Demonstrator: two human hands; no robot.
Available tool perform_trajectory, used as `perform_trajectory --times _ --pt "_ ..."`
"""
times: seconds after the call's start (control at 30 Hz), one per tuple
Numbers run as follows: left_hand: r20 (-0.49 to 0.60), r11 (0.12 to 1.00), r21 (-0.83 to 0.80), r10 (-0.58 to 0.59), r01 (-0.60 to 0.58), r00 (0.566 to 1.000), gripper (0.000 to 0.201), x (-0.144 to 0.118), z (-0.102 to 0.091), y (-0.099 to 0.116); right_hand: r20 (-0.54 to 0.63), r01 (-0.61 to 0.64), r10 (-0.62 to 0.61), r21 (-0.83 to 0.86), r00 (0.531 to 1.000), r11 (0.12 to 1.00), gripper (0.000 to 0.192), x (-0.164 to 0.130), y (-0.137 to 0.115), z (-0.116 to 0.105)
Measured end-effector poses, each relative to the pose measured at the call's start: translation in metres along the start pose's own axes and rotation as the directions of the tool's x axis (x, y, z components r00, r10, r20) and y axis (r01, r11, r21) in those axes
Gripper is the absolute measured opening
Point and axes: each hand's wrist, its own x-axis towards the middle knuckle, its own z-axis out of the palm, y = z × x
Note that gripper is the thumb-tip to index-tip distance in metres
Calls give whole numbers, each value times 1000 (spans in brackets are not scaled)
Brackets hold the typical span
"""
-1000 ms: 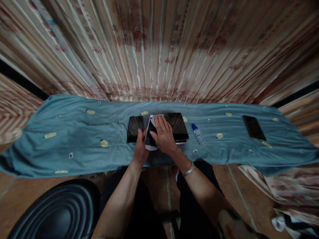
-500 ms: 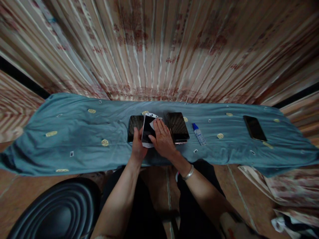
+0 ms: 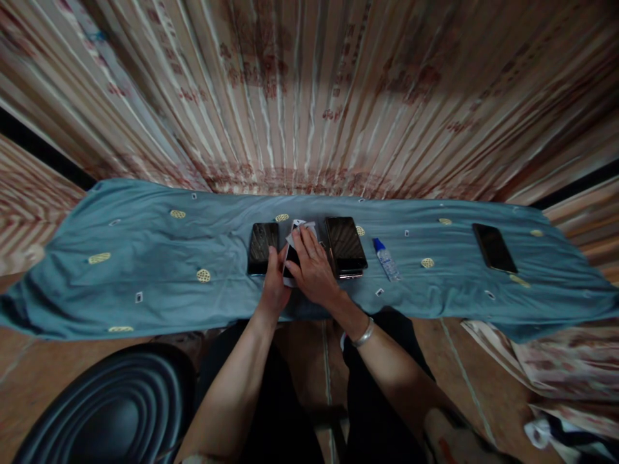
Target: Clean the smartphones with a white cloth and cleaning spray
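Note:
Between my hands is a smartphone (image 3: 291, 256) with a white frame and a dark screen, held above the cloth-covered surface. My left hand (image 3: 275, 287) is closed around its left edge, thumb along the side. A thin white wipe (image 3: 291, 239) lies over the upper part of the screen. My right hand (image 3: 314, 274) presses the wipe down with its fingers together, hiding much of the phone. To the left lies a black phone (image 3: 264, 241). Just right of my right hand is a stack of dark phones (image 3: 345, 243).
A small clear bottle with a blue cap (image 3: 387, 261) lies right of the stack. Farther right is another dark phone (image 3: 494, 248). All rest on a blue-green patterned cloth (image 3: 159, 251). A curtain (image 3: 300, 96) hangs behind; a black round stool (image 3: 106, 412) stands at lower left.
The phone has shifted slightly right and now shows less of its screen. My right hand and the wipe have slid to cover more of its upper part.

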Motion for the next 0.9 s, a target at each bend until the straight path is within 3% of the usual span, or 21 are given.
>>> perform_trajectory --times 0.27,0.8,0.9 --pt "23 999 19 41 -41 999 56 1 -3 -1 37 39 -41 37 998 999 60 -3 -3 0" --pt "-120 986 119 133 -119 984 60 1 -4 12 159 134 -153 122 975 983 58 -19 -21 4" --pt "-80 988 104 119 -110 990 63 1 -4 15 163 151 -171 129 972 980 56 -22 -23 5"
